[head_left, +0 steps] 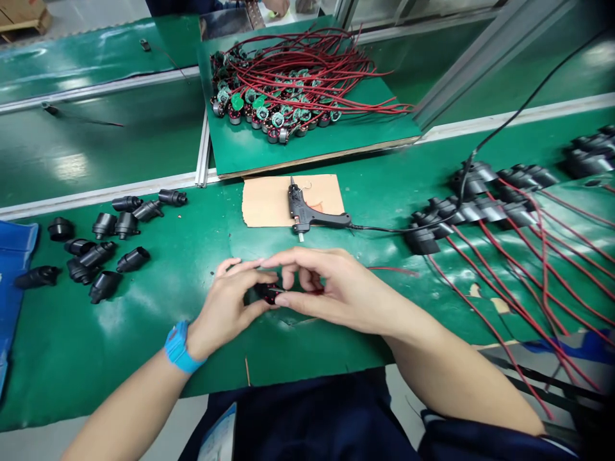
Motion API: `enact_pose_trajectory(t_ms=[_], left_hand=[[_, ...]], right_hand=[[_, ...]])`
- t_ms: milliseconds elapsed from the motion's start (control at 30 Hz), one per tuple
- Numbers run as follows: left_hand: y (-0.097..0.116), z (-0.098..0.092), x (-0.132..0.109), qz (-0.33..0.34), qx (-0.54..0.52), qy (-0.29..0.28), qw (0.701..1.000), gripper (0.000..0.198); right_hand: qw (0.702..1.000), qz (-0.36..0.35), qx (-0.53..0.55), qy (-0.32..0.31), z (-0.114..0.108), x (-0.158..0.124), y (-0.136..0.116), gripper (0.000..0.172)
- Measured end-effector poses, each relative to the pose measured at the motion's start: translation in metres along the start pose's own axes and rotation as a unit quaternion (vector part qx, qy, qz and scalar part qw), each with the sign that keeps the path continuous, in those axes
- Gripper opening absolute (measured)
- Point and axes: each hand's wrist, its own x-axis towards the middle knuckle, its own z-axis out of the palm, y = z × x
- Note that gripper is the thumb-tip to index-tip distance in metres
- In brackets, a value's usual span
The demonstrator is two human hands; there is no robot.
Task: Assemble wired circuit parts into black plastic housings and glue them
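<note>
Near the front of the green bench, my left hand (229,304), with a blue band at the wrist, is closed around a small black plastic housing (269,293). Bits of red show at the housing's open end, like the small wired motors on the board behind; my fingers hide most of it. My right hand (331,285) meets it from the right, thumb and fingertips pinching at that end. A red wire (394,270) trails out to the right from behind my right hand. Just beyond both hands, a black hot glue gun (300,208) lies on a piece of cardboard (259,202).
Loose black housings (98,254) lie at the left beside a blue bin (14,269). Several housings with red wires (473,208) stand in rows at the right. A raised green board (307,153) carries many wired motors (278,118). The glue gun's cord (504,115) crosses the right side.
</note>
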Motion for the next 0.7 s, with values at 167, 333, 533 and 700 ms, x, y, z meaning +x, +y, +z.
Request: enact_pose_trajectory(t_ms=[167,333,533,700], left_hand=[[0.001,0.002,0.003,0.026,0.007,0.055,0.998,0.028],[0.005,0.0,-0.002,0.061,0.022,0.083,0.994,0.028],[0.011,0.0,-0.006,0.115,0.095,0.091,0.985,0.029],[0.019,-0.001,-0.002,0.089,0.112,0.062,0.988,0.029]], right_hand=[[0.991,0.057,0.121,-0.014,0.008,0.006,0.012,0.035],[0.982,0.064,0.169,0.047,0.026,0.01,0.008,0.033],[0.989,0.055,0.121,0.066,0.035,0.01,0.006,0.038],[0.991,0.052,0.117,0.046,0.031,0.011,0.009,0.033]])
